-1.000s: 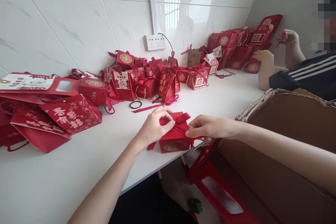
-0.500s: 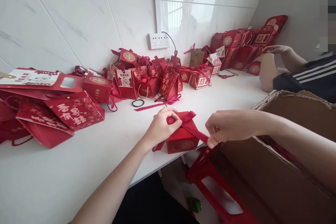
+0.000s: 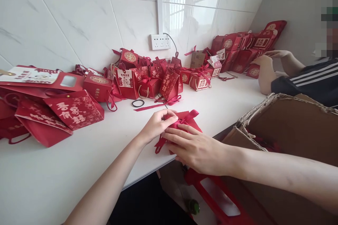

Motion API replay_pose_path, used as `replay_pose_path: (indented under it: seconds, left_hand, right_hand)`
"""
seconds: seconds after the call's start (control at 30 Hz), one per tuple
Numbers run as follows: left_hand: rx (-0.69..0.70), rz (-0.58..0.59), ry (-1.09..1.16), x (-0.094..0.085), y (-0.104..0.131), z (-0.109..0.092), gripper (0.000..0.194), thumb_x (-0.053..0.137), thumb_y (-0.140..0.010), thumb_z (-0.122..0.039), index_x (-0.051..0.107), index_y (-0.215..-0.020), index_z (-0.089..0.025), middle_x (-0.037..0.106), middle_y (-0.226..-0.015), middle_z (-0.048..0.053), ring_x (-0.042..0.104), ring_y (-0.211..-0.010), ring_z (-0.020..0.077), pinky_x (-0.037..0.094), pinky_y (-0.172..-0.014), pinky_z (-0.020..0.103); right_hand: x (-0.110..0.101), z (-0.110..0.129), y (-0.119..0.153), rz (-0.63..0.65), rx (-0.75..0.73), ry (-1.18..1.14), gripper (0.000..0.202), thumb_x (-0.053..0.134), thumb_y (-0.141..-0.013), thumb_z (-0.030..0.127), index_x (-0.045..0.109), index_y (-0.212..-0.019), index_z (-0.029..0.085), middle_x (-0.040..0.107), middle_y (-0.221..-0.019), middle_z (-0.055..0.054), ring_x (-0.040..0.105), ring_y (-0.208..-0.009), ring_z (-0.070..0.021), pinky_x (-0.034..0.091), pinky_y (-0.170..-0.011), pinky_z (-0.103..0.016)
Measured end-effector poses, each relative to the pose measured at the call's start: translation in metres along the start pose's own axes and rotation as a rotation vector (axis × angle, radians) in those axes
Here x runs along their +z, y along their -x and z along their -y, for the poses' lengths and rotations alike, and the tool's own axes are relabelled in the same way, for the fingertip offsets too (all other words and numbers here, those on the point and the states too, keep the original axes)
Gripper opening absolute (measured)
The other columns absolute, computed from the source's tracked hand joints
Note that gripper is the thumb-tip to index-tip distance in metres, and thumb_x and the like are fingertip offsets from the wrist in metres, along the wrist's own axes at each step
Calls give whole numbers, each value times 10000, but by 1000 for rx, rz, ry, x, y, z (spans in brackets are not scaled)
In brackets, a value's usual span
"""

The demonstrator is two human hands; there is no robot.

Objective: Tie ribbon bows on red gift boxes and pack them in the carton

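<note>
A small red gift box [image 3: 195,124] sits near the front edge of the white table, its front face mostly covered by my right hand. A dark pink ribbon [image 3: 191,115] crosses its top, with a loop sticking out to the right and an end hanging at the left. My left hand [image 3: 157,126] pinches the ribbon at the top of the box, thumb and forefinger together. Across the box's front and top lies my right hand [image 3: 194,148], fingers stretched out towards my left fingertips. Whether ribbon lies under those fingers is hidden.
Red gift boxes [image 3: 149,88] line the wall, with more red bags [image 3: 75,112] at the left. A black ring [image 3: 137,103] lies behind my hands. At the right are a cardboard box [image 3: 285,123] and a person's arm [image 3: 266,74]; a red stool [image 3: 206,186] stands below.
My right hand has moved left from the outstretched ribbon end onto the box, its fingers now extended. My left hand keeps its pinch at the top. The ribbon's right end is no longer pulled taut.
</note>
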State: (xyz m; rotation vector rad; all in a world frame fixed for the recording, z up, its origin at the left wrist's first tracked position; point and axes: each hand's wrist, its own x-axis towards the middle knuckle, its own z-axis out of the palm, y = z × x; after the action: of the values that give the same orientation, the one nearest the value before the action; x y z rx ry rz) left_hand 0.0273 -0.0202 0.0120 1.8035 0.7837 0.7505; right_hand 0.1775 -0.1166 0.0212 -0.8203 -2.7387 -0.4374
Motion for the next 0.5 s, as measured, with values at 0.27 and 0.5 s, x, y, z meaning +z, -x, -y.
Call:
replay_pose_path:
  seconds: [0.27,0.5]
  left_hand:
    - [53,13,-56,0,-3,7,229,529,-823,-399,568,-820,-174,600,-1159,77,547,-1100,211,404,-957,331]
    - [151,-133,-269,0,0,4,180,537,-820,-372,549,-816,-192,586,-1089,51,523,-1090,202,391,-947,333]
  right_hand:
    - [-19,-16,5,-124,-128,-22,260,359,-934,116,602,-841,115,613,-776,-66,568,-783,-148,456,-811,-309]
    - [-18,-16,7,-205,-233,58,185,380,-927,131,563,-954,114,526,-649,-6,471,-557,-109,407,-532,-241]
